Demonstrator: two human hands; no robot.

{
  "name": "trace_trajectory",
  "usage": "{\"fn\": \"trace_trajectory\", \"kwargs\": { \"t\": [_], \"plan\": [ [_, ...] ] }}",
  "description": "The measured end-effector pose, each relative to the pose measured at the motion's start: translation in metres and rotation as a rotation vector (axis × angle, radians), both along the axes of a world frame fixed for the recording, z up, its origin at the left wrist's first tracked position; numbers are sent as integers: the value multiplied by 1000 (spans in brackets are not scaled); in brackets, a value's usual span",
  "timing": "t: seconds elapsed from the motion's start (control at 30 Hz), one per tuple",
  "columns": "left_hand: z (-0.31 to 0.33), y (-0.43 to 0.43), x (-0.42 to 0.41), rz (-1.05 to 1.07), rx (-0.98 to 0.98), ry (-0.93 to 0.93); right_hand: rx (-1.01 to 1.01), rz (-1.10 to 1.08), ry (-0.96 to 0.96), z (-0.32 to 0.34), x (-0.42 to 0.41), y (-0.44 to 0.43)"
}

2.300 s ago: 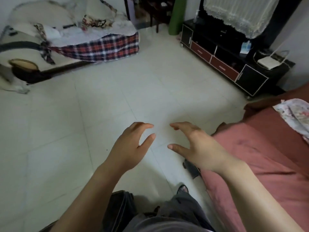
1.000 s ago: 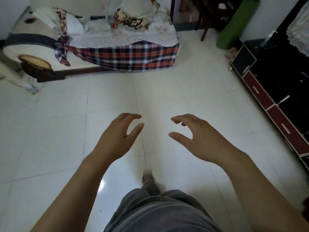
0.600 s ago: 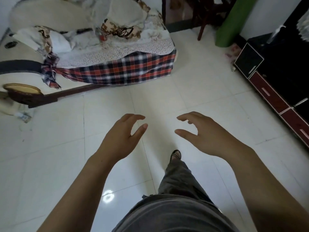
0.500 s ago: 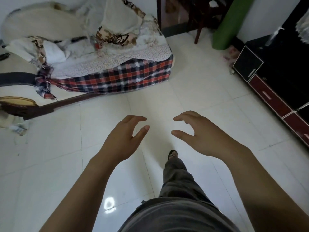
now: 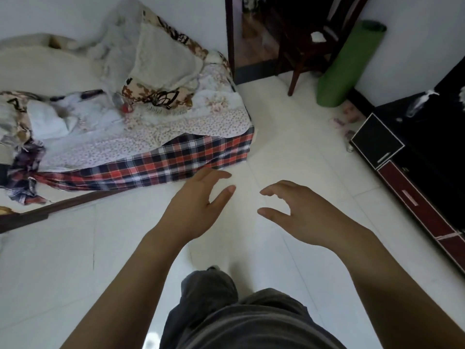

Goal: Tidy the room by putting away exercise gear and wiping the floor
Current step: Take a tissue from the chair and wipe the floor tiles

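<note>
A rolled green exercise mat (image 5: 346, 64) stands upright against the white wall at the far right, beside a dark wooden chair. My left hand (image 5: 196, 207) and my right hand (image 5: 299, 212) are both held out in front of me above the white tiled floor (image 5: 289, 147), fingers loosely curved, holding nothing. The mat is well beyond both hands, ahead and to the right. My grey trousers fill the bottom of the view.
A sofa (image 5: 125, 127) covered in plaid and floral cloths lies at the left. A black and red cabinet (image 5: 415, 177) lines the right wall. A dark chair (image 5: 304, 44) stands in the doorway. Small pink items (image 5: 344, 117) lie near the mat's base.
I have walked forward across the floor; the sofa, doorway and green mat have come closer and the red couch has left the view. Both hands stay empty in front of me.
</note>
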State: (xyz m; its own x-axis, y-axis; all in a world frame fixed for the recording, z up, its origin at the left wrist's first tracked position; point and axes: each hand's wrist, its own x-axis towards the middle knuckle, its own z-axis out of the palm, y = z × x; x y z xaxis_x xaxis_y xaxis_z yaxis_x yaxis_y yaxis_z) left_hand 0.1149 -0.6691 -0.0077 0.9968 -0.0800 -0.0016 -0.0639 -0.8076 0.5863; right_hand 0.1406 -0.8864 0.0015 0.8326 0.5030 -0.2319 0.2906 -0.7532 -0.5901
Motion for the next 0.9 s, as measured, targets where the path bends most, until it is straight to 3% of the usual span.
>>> {"fn": "trace_trajectory", "kwargs": {
  "t": [0.53,0.9],
  "plan": [
    [-4,93,405,-214,38,-11,25,-181,-71,7,369,92],
    [-32,51,611,-363,47,27,30,-390,60,-33,538,33]
  ]
}}
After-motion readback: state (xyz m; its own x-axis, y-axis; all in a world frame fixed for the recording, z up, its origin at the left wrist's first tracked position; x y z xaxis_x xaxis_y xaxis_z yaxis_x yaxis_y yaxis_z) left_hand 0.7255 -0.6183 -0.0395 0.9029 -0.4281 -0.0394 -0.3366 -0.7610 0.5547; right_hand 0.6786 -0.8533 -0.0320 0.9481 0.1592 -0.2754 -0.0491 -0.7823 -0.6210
